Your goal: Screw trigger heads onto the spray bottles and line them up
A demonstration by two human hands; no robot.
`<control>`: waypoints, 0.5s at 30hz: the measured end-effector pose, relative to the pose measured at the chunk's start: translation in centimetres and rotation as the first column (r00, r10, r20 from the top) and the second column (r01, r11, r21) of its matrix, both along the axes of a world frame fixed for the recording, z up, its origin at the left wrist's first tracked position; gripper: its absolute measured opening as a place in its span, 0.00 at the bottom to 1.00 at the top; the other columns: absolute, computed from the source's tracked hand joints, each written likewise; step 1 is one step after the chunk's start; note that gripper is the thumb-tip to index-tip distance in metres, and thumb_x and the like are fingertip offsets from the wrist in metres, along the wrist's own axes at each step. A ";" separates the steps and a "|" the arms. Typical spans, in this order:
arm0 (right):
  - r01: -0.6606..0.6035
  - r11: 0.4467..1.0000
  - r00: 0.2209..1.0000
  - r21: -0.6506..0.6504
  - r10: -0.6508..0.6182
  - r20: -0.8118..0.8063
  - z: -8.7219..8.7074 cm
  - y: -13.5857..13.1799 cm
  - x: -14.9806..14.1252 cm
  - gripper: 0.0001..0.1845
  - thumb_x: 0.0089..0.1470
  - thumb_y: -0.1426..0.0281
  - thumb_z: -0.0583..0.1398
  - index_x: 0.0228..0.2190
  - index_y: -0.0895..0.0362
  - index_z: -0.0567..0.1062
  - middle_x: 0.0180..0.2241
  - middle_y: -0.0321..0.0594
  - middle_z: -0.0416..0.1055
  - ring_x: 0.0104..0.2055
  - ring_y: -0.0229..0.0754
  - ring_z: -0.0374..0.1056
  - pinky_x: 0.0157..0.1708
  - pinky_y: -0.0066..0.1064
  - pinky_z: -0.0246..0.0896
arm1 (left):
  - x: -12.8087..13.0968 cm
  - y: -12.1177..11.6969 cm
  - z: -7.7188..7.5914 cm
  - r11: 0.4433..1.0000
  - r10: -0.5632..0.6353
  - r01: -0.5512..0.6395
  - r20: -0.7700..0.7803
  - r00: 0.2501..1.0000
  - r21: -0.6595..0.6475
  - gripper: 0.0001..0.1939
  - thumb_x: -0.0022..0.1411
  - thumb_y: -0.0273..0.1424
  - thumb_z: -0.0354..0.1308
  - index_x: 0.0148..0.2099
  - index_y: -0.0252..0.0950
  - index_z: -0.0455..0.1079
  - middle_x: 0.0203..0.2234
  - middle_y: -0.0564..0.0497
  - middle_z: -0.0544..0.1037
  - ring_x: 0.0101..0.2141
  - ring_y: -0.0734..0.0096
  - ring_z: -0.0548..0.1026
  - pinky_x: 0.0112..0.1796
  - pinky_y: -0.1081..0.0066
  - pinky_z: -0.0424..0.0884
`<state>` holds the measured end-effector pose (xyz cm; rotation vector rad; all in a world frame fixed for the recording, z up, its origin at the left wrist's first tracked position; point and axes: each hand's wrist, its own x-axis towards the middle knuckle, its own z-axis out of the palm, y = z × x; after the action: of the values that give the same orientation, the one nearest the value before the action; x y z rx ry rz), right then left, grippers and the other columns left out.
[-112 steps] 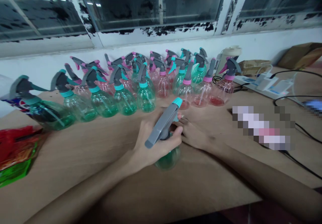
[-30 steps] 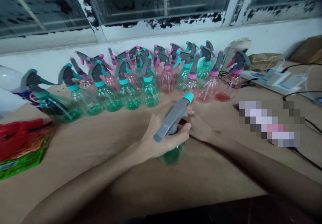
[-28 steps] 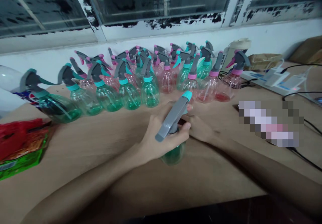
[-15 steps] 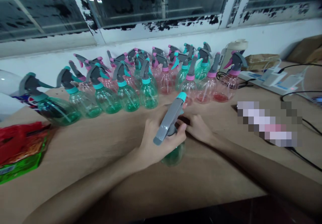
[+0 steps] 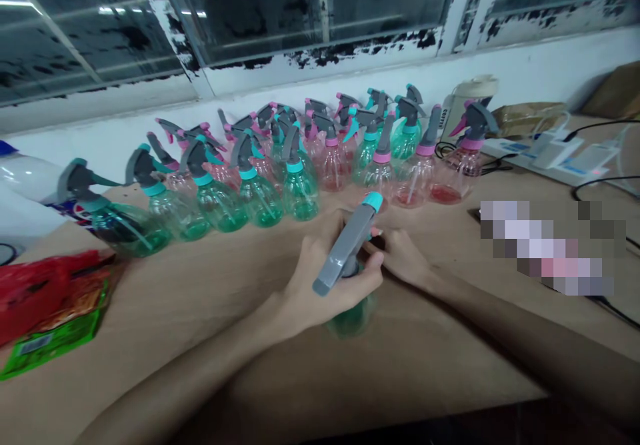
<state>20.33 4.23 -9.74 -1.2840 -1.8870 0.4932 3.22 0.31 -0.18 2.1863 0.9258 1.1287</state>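
A green spray bottle (image 5: 353, 318) with a grey head and teal nozzle stands near the table's front, its head slanting up to the right. My left hand (image 5: 320, 281) is wrapped around its neck, thumb showing on the near side. On the far right side of the bottle, my right hand (image 5: 404, 258) is curled close to the trigger area. Its fingertips are mostly hidden behind the bottle head and left hand, so what they pinch cannot be made out. Just beyond both hands stand more spray bottles, among them a green one (image 5: 303, 195) and a pink one (image 5: 445, 188).
Several green and pink spray bottles line the back of the wooden table (image 5: 200, 311) by the wall. Left lie a red bag (image 5: 45, 291) and a green packet (image 5: 60, 338). A power strip (image 5: 550, 158), cables and a blurred-out flat item (image 5: 545, 248) are at right.
The whole view has shifted slightly, so the bottles and hands appear a little farther right and lower. My left hand keeps its hold on the bottle's neck; the right hand stays beside it.
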 end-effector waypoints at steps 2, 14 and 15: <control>0.001 0.999 1.000 0.036 -0.001 -0.010 -0.2 0.1 0.0 0.12 0.56 0.71 0.55 0.40 0.56 0.76 0.37 0.40 0.78 0.39 0.44 0.74 0.40 0.36 0.65 | -0.1 0.0 0.0 1.000 0.003 -0.003 0.005 1.000 0.028 0.06 0.54 0.29 0.56 0.36 0.40 0.65 0.31 0.53 0.77 0.25 0.73 0.75 0.31 0.69 0.74; -0.008 1.000 1.000 0.030 0.008 0.002 -0.3 0.4 0.1 0.10 0.57 0.70 0.56 0.42 0.55 0.73 0.39 0.42 0.78 0.40 0.45 0.74 0.41 0.37 0.66 | -0.2 -0.6 0.2 0.990 0.002 0.003 0.030 1.000 -0.142 0.19 0.54 0.35 0.60 0.49 0.42 0.65 0.41 0.48 0.77 0.29 0.69 0.76 0.29 0.67 0.75; -0.004 1.000 1.000 0.028 0.004 -0.006 -0.4 0.5 0.0 0.10 0.57 0.70 0.56 0.41 0.55 0.73 0.39 0.42 0.77 0.40 0.46 0.74 0.41 0.37 0.66 | -0.2 -0.7 0.2 0.987 0.002 0.004 0.039 0.999 -0.162 0.20 0.54 0.36 0.60 0.50 0.42 0.64 0.41 0.48 0.77 0.28 0.68 0.76 0.29 0.66 0.75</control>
<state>20.35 4.71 -10.11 -1.2598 -1.8856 0.4705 3.02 -0.40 0.05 2.0273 0.9643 1.0537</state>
